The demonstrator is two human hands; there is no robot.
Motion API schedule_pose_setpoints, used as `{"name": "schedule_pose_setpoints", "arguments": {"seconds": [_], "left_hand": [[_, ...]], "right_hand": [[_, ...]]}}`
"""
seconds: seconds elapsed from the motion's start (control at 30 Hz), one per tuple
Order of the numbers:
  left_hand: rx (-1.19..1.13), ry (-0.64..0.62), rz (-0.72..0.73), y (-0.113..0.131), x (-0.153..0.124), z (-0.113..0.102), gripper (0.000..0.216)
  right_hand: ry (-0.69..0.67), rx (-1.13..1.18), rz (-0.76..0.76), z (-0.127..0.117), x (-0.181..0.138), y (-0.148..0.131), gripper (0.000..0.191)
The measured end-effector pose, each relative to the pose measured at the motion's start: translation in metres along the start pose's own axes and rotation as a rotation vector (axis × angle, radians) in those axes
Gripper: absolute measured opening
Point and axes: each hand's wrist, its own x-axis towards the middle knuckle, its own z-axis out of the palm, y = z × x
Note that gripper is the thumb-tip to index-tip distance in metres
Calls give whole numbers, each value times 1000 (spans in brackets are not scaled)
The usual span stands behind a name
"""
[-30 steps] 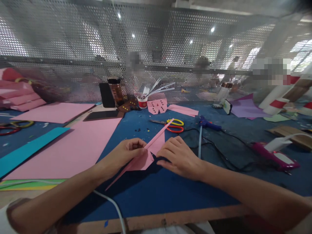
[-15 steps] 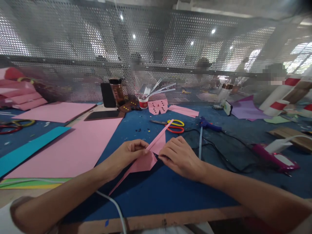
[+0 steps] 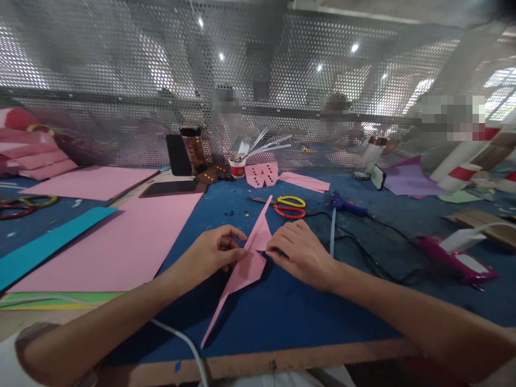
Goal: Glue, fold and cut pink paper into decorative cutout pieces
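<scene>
A folded pink paper piece (image 3: 246, 270) with a long narrow strip along one edge and a notch on its right side stands tilted above the blue mat. My left hand (image 3: 215, 250) pinches it at the middle of the strip, between thumb and fingers. On the other side, my right hand (image 3: 302, 255) has its fingertips closed at the corner beside the notch; what lies between them is partly hidden. Just beyond the paper's upper tip lie scissors (image 3: 289, 207) with one yellow and one red handle.
A blue glue gun (image 3: 349, 205) lies at right with its black cord, near a clear glue stick (image 3: 332, 234). Pink sheets (image 3: 116, 242) and a teal strip (image 3: 52, 242) cover the left. A spotted pink cutout (image 3: 262, 175) and a paper cup (image 3: 237, 168) stand at the back.
The pink paper has turned more upright, its lower tip swinging right and its upper tip left. My right hand has shifted slightly right and up, while my left hand's fingers have opened a little.
</scene>
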Motion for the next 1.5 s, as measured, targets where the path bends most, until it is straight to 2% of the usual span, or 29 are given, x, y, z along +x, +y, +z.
{"name": "schedule_pose_setpoints", "arguments": {"seconds": [0.17,0.3,0.37,0.47,0.53,0.6,0.8,1.5], "left_hand": [[-60,-72,-32,-3,-1,5,34],[157,-70,-3,2,-7,8,21],[341,-19,87,4,-10,9,17],[574,46,365,0,-9,10,13],[678,30,536,-5,-7,11,16],[770,-18,617,-7,-6,11,20],[929,-80,631,-3,-8,10,26],[1026,-119,658,-1,-11,7,29]], "right_hand": [[-4,22,0,-4,0,3,17],[-84,44,-31,1,-2,5,14],[-113,51,-27,4,-3,6,12],[-132,80,4,7,-4,8,12],[-144,102,23,8,-4,8,12],[-152,121,32,8,-4,9,11],[-154,143,75,10,-4,10,12],[-100,219,282,10,4,0,4]]}}
